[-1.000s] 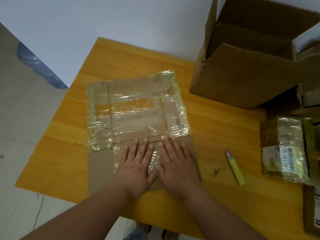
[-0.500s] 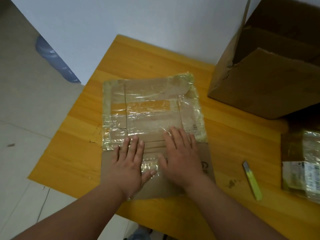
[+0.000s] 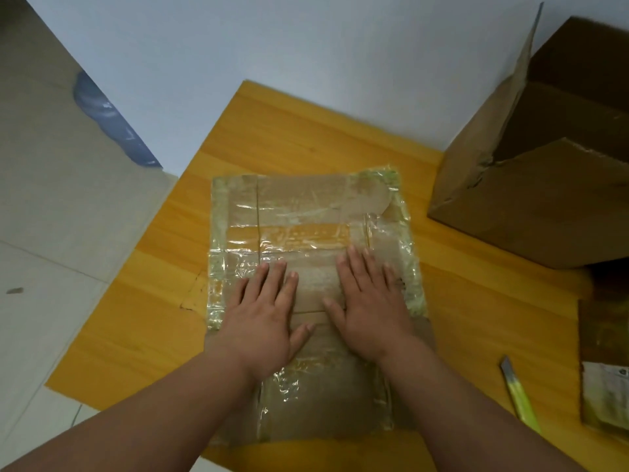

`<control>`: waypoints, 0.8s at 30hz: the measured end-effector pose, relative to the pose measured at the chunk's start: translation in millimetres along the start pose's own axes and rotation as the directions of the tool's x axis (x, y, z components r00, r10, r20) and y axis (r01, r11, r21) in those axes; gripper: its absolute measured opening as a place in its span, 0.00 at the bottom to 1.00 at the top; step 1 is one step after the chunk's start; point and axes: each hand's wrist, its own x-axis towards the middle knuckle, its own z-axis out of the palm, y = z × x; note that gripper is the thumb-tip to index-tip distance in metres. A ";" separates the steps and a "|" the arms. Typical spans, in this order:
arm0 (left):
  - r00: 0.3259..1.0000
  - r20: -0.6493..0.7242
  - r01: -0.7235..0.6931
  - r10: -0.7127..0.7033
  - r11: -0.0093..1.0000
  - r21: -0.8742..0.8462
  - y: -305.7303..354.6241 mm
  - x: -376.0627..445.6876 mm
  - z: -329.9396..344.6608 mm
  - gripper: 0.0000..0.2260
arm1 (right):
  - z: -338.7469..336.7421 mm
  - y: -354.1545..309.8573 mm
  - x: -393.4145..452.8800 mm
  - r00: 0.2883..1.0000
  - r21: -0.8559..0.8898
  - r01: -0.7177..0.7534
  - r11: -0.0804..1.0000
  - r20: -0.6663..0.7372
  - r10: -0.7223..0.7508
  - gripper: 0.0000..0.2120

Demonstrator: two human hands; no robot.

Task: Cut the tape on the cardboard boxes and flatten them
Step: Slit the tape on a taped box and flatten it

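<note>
A flattened cardboard box (image 3: 299,206), covered in shiny clear tape, lies flat in the middle of the yellow wooden table (image 3: 296,131). My left hand (image 3: 262,318) presses palm-down on its middle left, fingers straight and spread. My right hand (image 3: 371,301) presses flat beside it on the right, a small gap between the two thumbs. A yellow-green utility knife (image 3: 519,396) lies on the table at the lower right, away from both hands.
A large open brown cardboard box (image 3: 544,199) stands at the back right. A small taped box with a shipping label (image 3: 606,369) sits at the right edge. The table's left edge drops to a tiled floor (image 3: 51,233); a white wall is behind.
Both hands have slid farther up the flattened box and moved apart. The view has shifted left and closer, so the knife and boxes now sit nearer the right edge.
</note>
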 end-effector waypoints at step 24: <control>0.988 -0.065 0.137 -0.137 0.991 -0.011 -17.4 113.1 -10.9 0.33 | -29.3 25.3 126.3 0.996 -0.124 0.070 0.990 -0.052 -0.076 0.38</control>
